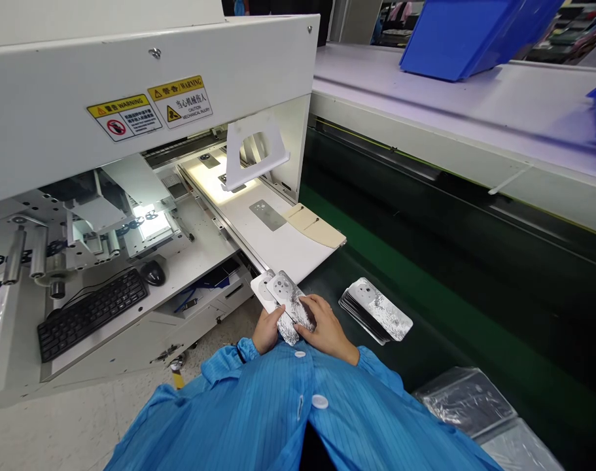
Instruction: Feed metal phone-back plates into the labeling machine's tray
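Observation:
Two thin phone-back-shaped panels with a grey and white marbled pattern are held in front of my body, overlapping. The left panel (263, 288) is gripped at its lower part by my left hand (268, 329), thumb on top. My right hand (327, 329) has its fingers on the right panel (290, 296), along its right side and lower end. Round camera areas show at the upper ends of both panels. To the right, a fanned stack of similar panels (381, 307) lies on the dark green surface.
A white machine (258, 65) with warning labels stands ahead; its feed plate (273, 245) carries a grey panel (267, 215) and a cream pad (315, 226). Left are a keyboard (94, 311) and mouse (153, 273). Plastic bags (467, 402) lie lower right; a blue bin (455, 39) sits behind.

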### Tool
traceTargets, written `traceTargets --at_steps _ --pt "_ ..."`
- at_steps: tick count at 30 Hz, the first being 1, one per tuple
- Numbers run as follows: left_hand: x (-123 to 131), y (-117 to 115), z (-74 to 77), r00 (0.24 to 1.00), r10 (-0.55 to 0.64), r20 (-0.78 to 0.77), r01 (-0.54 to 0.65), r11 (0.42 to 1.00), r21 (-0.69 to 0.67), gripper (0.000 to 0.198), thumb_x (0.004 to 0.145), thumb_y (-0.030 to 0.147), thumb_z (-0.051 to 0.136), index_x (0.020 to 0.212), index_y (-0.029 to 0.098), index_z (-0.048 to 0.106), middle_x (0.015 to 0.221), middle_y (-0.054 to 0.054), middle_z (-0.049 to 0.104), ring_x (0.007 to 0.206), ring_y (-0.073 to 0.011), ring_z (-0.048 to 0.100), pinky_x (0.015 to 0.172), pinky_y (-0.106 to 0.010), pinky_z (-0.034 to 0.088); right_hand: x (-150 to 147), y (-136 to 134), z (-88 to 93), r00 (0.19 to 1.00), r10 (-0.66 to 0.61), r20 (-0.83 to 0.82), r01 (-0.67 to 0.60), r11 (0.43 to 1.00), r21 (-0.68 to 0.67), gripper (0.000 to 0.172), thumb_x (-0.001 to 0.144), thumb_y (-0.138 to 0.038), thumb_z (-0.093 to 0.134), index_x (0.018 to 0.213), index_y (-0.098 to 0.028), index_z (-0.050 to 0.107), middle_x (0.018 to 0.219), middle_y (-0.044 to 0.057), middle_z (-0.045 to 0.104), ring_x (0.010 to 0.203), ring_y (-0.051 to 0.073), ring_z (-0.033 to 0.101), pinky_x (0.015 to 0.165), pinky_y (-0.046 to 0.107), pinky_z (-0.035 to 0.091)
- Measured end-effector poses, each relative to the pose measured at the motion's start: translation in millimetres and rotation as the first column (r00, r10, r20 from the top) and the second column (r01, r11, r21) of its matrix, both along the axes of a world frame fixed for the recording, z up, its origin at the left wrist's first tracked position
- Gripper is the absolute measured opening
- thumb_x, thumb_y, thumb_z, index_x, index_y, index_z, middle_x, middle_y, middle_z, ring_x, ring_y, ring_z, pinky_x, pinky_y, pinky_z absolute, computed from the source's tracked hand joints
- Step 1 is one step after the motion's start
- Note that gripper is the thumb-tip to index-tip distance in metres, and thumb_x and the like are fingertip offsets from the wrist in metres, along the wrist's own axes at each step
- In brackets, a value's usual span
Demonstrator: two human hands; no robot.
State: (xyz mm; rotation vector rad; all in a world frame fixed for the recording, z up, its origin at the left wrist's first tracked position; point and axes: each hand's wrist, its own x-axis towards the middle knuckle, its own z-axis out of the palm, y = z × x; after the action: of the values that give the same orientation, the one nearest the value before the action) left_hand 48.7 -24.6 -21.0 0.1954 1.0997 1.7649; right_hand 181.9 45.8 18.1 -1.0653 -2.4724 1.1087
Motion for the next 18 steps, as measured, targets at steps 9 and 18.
traceTargets --at_steps 9,18 --pt "-3.0 -0.3 -3.9 1.0 -0.018 -0.023 0.018 1.0 -0.014 0.06 0.065 0.034 0.073 0.118 0.012 0.057 0.106 -0.012 0.069 0.116 -0.0306 0.053 0.105 -0.044 0.032 -0.2 0.7 -1.6 1.0 -0.001 -0.004 0.001 1.0 0.012 0.059 0.071 -0.03 0.064 0.127 -0.019 0.047 0.126 0.012 0.045 0.119 0.028 0.043 0.101 0.044 0.037" --pt "-1.8 0.5 -3.0 1.0 -0.003 0.004 0.003 1.0 -0.013 0.06 0.063 0.033 0.074 0.117 0.013 0.058 0.106 -0.012 0.069 0.114 -0.0305 0.055 0.104 -0.044 0.033 -1.1 1.0 0.9 1.0 0.001 0.008 -0.001 1.0 0.005 0.059 0.071 -0.03 0.064 0.126 -0.018 0.047 0.126 0.013 0.045 0.12 0.028 0.043 0.101 0.044 0.037"
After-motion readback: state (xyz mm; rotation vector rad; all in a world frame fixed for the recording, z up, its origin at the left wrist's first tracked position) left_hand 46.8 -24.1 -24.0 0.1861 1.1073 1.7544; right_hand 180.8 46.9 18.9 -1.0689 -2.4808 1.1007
